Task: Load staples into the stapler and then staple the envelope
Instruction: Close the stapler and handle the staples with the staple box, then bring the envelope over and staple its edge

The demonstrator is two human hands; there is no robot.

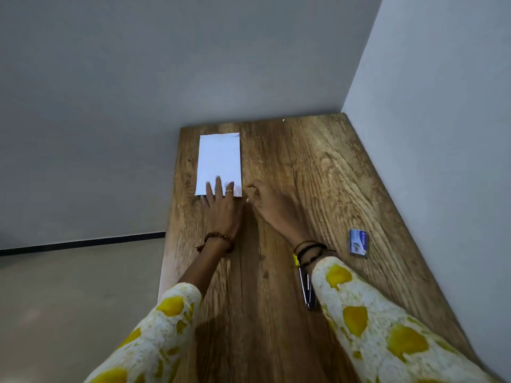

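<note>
A white envelope (219, 161) lies flat at the far left of the wooden table (290, 167). My left hand (221, 205) rests flat with its fingers spread on the envelope's near edge. My right hand (265, 200) is beside it, fingertips at the envelope's near right corner, fingers curled; nothing is visibly held in it. The stapler (305, 286), yellow with a metal body, lies on the table partly hidden under my right forearm. A small blue staple box (358, 242) sits to the right of my right wrist.
Grey walls close off the table at the back and along the right side. The table's left edge drops to a grey floor (69, 299). Bare wood shows between my arms and to the right of the envelope.
</note>
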